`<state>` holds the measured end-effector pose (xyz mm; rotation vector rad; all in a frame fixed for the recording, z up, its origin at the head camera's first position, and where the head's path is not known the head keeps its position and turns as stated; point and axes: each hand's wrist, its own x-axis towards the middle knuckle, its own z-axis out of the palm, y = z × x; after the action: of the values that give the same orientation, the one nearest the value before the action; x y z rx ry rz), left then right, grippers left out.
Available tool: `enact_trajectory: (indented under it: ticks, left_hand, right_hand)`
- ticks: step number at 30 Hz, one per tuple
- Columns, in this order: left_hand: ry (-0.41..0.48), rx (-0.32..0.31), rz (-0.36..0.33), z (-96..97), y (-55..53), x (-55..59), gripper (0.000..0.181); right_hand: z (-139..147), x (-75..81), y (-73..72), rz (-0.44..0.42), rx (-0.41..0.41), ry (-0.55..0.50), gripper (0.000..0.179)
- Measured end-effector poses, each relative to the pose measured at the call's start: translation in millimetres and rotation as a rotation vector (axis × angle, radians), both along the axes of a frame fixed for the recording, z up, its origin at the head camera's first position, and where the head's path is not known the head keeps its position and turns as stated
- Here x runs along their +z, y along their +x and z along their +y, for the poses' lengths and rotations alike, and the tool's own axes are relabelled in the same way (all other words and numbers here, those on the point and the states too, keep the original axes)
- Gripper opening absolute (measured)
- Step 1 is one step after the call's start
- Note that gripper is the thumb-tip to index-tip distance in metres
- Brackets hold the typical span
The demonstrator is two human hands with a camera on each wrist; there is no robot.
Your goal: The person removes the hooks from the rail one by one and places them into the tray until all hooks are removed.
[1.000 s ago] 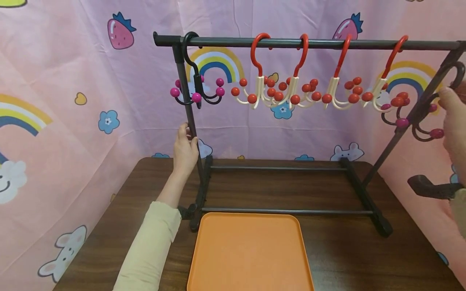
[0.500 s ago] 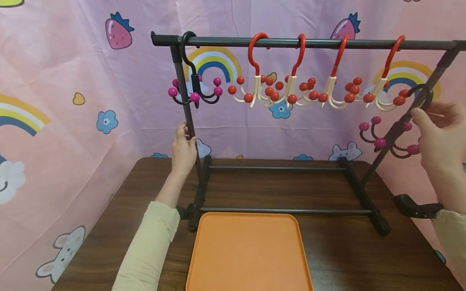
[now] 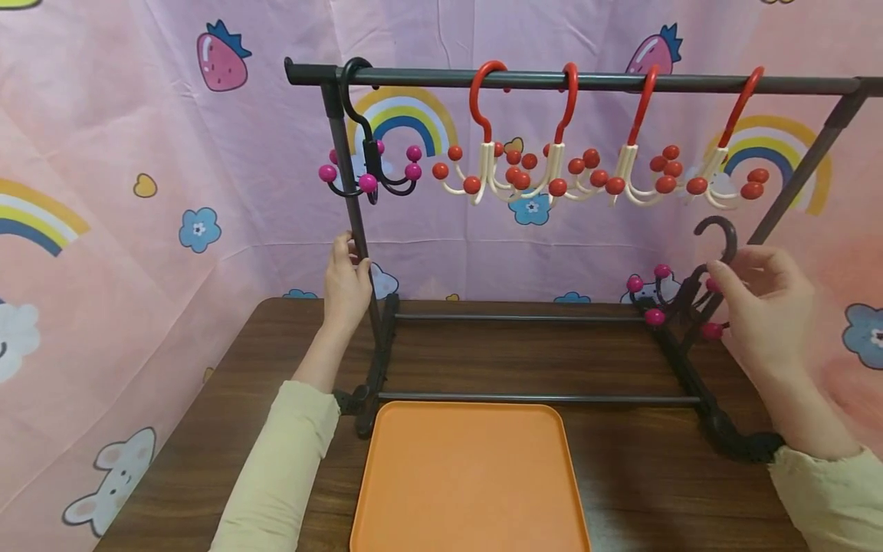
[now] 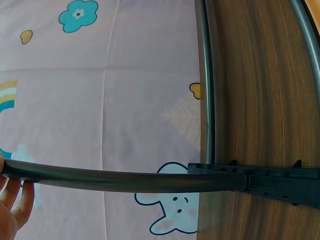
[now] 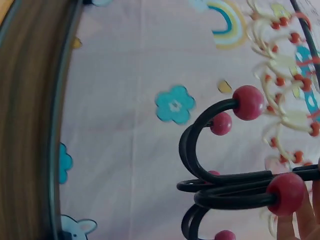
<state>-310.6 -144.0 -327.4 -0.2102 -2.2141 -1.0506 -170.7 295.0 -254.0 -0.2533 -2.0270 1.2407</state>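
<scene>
My left hand (image 3: 347, 284) grips the left post (image 3: 357, 218) of a black rack; in the left wrist view its fingers (image 4: 24, 200) lie against that post. In my right hand (image 3: 773, 314) is a black multi-prong hook hanger (image 3: 686, 295) with magenta ball tips, held by its stem, below the rack's top bar and beside the right post. The right wrist view shows its curved prongs (image 5: 192, 145) close up. A matching black hanger (image 3: 372, 161) hangs at the left end of the top bar (image 3: 428, 77).
Several cream hangers (image 3: 624, 165) with red hooks and red balls hang along the bar to the right. An orange tray (image 3: 469, 475) lies on the brown wooden table (image 3: 662, 491) in front of the rack's base. A patterned cloth (image 3: 290, 138) hangs behind.
My right hand has come in from the right edge, moving left and down with the black hanger. The left hand stays on the post.
</scene>
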Motion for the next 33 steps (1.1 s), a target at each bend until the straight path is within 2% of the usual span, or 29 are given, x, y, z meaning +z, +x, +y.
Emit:
enact_trajectory:
  ticks: [3, 6, 14, 19, 27, 33]
  left_hand:
    - [0.001, 0.002, -0.003, 0.3, 0.1, 0.7, 0.04]
    - [0.0, 0.0, -0.009, 0.8, 0.7, 0.3, 0.04]
    - [0.002, 0.012, -0.032, 0.7, 1.6, -0.5, 0.04]
    - [0.005, 0.011, -0.031, 0.0, 0.7, 0.8, 0.04]
    - [0.0, 0.016, -0.033, 1.0, 0.1, 1.5, 0.039]
    - [0.0, 0.02, -0.028, 1.9, 0.5, 1.1, 0.039]
  right_hand:
    - [-8, -9.5, 1.1, 0.007, 0.039, 0.089, 0.016]
    - [-16, -18.1, 2.5, 0.011, 0.082, 0.134, 0.018]
    - [-33, -40.4, 6.7, -0.003, 0.18, 0.13, 0.023]
    - [-42, -55.0, 9.8, -0.015, 0.276, 0.179, 0.025]
    - [-53, -78.6, 16.2, -0.127, 0.409, 0.295, 0.022]
    - [-61, -95.7, 18.1, -0.187, 0.497, 0.304, 0.02]
